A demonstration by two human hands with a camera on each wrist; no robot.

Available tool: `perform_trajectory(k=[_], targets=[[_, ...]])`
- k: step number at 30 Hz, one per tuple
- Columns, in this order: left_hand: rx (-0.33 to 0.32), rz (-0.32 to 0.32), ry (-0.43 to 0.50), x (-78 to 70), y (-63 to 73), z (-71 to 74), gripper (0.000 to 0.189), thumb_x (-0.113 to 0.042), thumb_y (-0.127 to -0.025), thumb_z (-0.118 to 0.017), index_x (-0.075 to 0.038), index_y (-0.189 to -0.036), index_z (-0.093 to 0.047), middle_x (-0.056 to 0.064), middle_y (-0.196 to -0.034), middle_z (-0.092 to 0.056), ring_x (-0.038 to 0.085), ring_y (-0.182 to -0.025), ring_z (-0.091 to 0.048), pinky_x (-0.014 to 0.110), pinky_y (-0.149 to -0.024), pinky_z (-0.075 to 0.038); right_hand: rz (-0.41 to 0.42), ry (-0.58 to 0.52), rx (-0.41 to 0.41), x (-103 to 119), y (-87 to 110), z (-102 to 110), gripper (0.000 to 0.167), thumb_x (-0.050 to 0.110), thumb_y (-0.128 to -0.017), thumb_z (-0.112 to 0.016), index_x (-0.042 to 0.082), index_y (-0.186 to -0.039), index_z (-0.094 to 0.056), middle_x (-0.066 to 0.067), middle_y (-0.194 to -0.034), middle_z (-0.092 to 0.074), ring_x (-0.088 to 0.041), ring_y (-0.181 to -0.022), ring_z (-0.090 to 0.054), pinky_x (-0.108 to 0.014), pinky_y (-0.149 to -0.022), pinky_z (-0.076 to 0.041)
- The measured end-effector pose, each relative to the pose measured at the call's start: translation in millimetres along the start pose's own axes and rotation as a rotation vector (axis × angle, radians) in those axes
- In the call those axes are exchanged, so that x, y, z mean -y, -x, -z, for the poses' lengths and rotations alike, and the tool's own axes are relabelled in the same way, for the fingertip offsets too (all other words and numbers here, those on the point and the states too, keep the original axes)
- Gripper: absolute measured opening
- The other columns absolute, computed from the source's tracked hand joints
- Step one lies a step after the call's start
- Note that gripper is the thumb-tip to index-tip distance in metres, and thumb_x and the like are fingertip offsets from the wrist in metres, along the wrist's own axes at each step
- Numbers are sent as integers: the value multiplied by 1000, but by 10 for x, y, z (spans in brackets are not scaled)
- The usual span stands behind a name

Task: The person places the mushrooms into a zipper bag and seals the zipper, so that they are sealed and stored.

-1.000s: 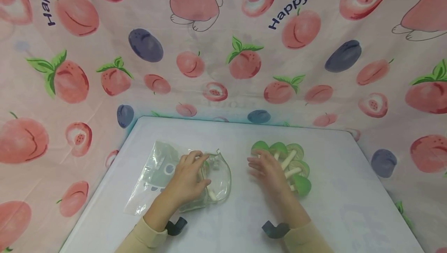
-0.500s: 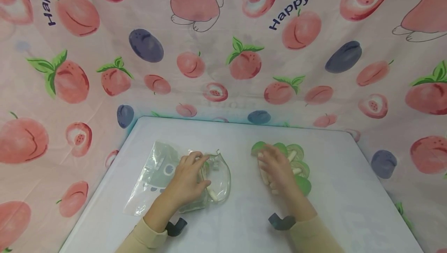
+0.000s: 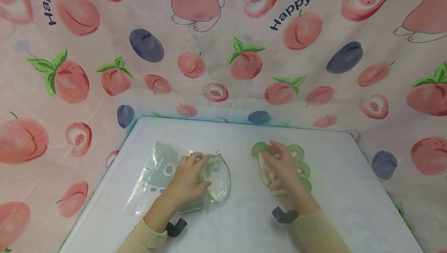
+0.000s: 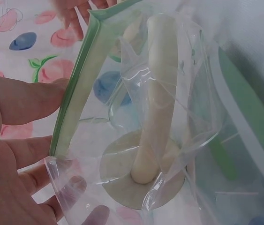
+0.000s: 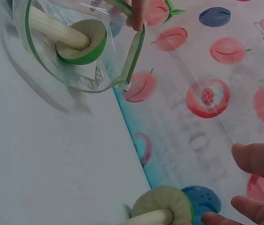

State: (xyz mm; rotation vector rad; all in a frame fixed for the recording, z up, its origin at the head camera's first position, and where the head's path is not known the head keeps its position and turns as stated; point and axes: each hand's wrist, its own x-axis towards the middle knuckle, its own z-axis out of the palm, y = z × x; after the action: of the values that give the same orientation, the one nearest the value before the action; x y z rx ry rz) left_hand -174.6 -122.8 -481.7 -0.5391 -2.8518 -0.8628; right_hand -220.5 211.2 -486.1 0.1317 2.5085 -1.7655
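My left hand holds the edge of a clear plastic bag with green trim, its mouth spread and facing right. Inside the bag lies a mushroom with a pale stem and green cap, also seen through the plastic in the right wrist view. Over a cluster of green-capped mushrooms on the right hovers my right hand, thumb and fingers spread apart. The far-left mushroom of the cluster sits by its fingertips. In the right wrist view, that hand's fingers reach in beside a mushroom cap. Part of the cluster is hidden beneath the hand.
A clear flat part with a printed green cartoon face lies left of my left hand. Everything rests on a white table, with a fruit-patterned cloth rising behind it. Dark wrist straps sit by both sleeves.
My right hand has moved rightward and slightly away from me, from the cluster's left side to over the mushrooms. My left hand and the bag have stayed in place.
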Motion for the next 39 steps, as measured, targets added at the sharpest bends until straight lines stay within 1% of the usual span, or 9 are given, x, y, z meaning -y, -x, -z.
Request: perform_trajectory(k=[5,10,16,22,26,30,34,37,39], targets=[[-6,-10,-4,21,0,-13,76,-20,-83,-93,-12,-151,-60,9,-150,-54,36,-136,-51,57,-111,-49,-25,42,24,18,-53,27,72,30,-107,-66,13,-168,-32,-19,-170,-41,-44,-149,-49,-56,-120,-47],[-6,-13,-2,32,-3,-18,76,-20,-83,-92,-12,-151,-60,9,-150,-54,36,-135,-51,57,-110,-49,-53,54,37,30,-108,36,73,28,-106,-67,14,-168,-30,-19,-172,-37,-45,-149,-48,-57,-120,-48],[0,-12,-8,34,-5,-13,75,-20,-83,-92,-12,-151,-60,9,-150,-54,36,-135,-51,57,-110,-49,-85,87,46,18,-182,29,75,29,-105,-67,14,-169,-30,-19,-173,-36,-45,-152,-47,-54,-115,-53],[2,-6,1,23,-2,-5,75,-19,-83,-92,-11,-151,-60,9,-150,-54,36,-136,-50,57,-110,-49,-88,101,72,17,-259,28,76,30,-106,-67,14,-170,-28,-20,-175,-32,-46,-155,-42,-52,-111,-56],[0,1,0,19,-2,-4,75,-19,-83,-92,-12,-151,-60,9,-150,-55,36,-136,-50,58,-110,-49,-83,120,90,18,-308,26,78,32,-106,-67,13,-170,-27,-21,-175,-31,-47,-152,-47,-51,-107,-59],[-1,4,-7,14,-7,-3,75,-19,-83,-92,-11,-150,-61,9,-149,-55,37,-135,-51,58,-109,-49,-87,102,102,30,-350,20,78,29,-106,-67,13,-170,-26,-21,-176,-30,-48,-148,-51,-53,-107,-58],[-1,9,-10,7,-9,-8,75,-19,-83,-92,-11,-150,-61,10,-149,-55,37,-136,-51,59,-110,-49,-101,86,89,56,-377,6,77,27,-106,-67,13,-170,-27,-20,-175,-32,-46,-146,-55,-53,-109,-57],[1,11,-5,3,-3,-14,75,-19,-83,-92,-11,-150,-61,9,-149,-55,36,-137,-50,59,-110,-49,-101,98,78,62,-389,-3,76,26,-106,-66,12,-170,-27,-21,-173,-35,-45,-144,-57,-52,-108,-58],[1,13,-2,3,1,-19,74,-19,-83,-92,-11,-150,-61,9,-149,-55,36,-137,-50,59,-110,-49,-99,108,70,62,-398,-6,74,26,-106,-65,11,-169,-29,-22,-172,-37,-45,-145,-56,-51,-107,-59]])
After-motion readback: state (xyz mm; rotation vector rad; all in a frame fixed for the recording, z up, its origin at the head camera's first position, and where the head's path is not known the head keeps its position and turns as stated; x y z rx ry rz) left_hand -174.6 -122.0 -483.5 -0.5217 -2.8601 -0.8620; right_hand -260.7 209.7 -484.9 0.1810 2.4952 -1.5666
